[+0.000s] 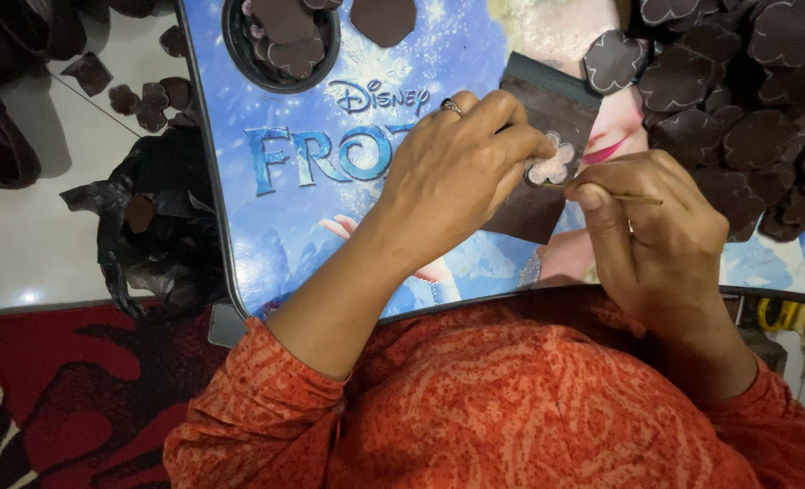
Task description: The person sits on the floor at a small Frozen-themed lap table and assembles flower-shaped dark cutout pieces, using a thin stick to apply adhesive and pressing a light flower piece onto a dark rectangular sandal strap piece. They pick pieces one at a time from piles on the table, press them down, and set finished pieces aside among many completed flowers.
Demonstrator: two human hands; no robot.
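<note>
My left hand (457,172) presses down on a small flower-shaped brown piece (555,166) that lies on a dark brown sheet (547,109) on the blue printed table (276,226). The piece's upper face looks pale and glossy. My right hand (661,231) pinches a thin stick (633,196) with its tip at the flower piece's edge. A ring shows on my left hand.
A heap of several brown flower-shaped cutouts (737,100) fills the table's right side. A dark round bowl (280,36) with more cutouts stands at the top. A black plastic bag (153,226) and scattered cutouts (153,95) lie on the white floor at left.
</note>
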